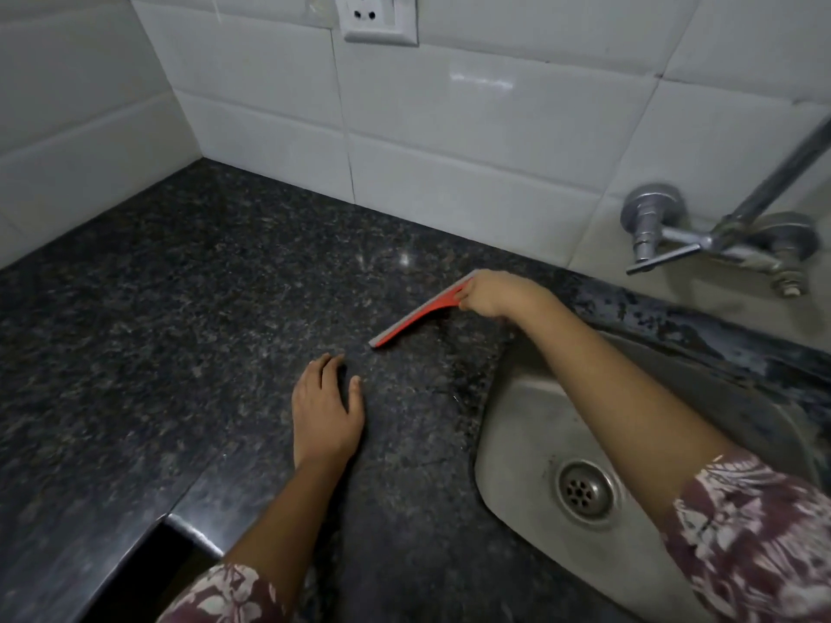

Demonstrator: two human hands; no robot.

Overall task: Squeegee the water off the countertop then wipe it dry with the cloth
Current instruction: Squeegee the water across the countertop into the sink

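Now, red squeegee (418,314), grey-edged, on speckled dark countertop (180,308), handle inside curled right hand (494,292); left hand (326,411) flat.

Desk (180,308): dark speckled stone, polished, glossy.
Squeegee (418,314): smooth red plastic with a grey rubbery blade edge.
Sink (517,442): metal, dull, stained.
Tap (674,236): shiny chromed metal.
Wall tiles (472,128): white, glazed, glossy.
Socket plate (380,20): white plastic.
Sleeve (755,532): patterned cloth, matt.

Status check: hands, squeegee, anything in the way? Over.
Right hand grips red squeegee, blade end down on countertop beside sink. Left hand open, resting on countertop near blade's lower end. Cloth not in view.
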